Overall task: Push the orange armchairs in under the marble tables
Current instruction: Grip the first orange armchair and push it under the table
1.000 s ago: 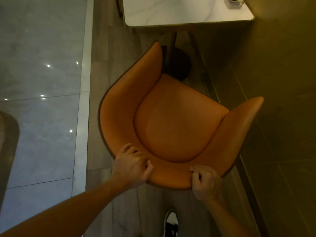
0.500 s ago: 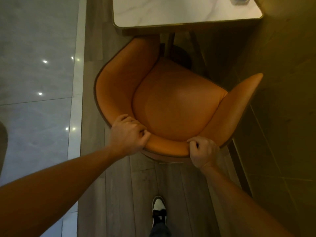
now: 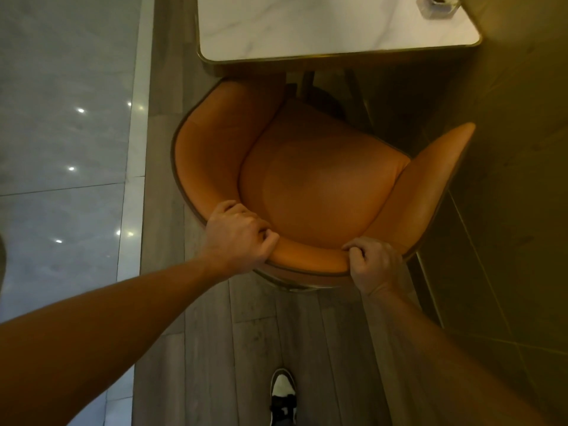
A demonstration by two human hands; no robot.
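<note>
An orange armchair [image 3: 319, 179] with a curved back stands below me, turned a little to the left. Its left arm reaches under the near edge of the white marble table [image 3: 307, 26], which has a gold rim. The chair's right arm stands out beyond the table's right corner, beside the wall. My left hand [image 3: 238, 238] grips the top of the backrest on the left. My right hand [image 3: 373, 261] grips the same rim on the right. The table's legs show between chair and tabletop.
A tan tiled wall [image 3: 507, 179] runs close along the right side. Glossy grey floor tiles [image 3: 61, 133] lie to the left of the wooden floor strip. A glass object [image 3: 438, 6] sits at the table's far right corner. My shoe [image 3: 282, 395] is behind the chair.
The chair has slid forward towards the table; its left arm now lies under the tabletop edge. Both hands kept their grip on the backrest and I stepped forward.
</note>
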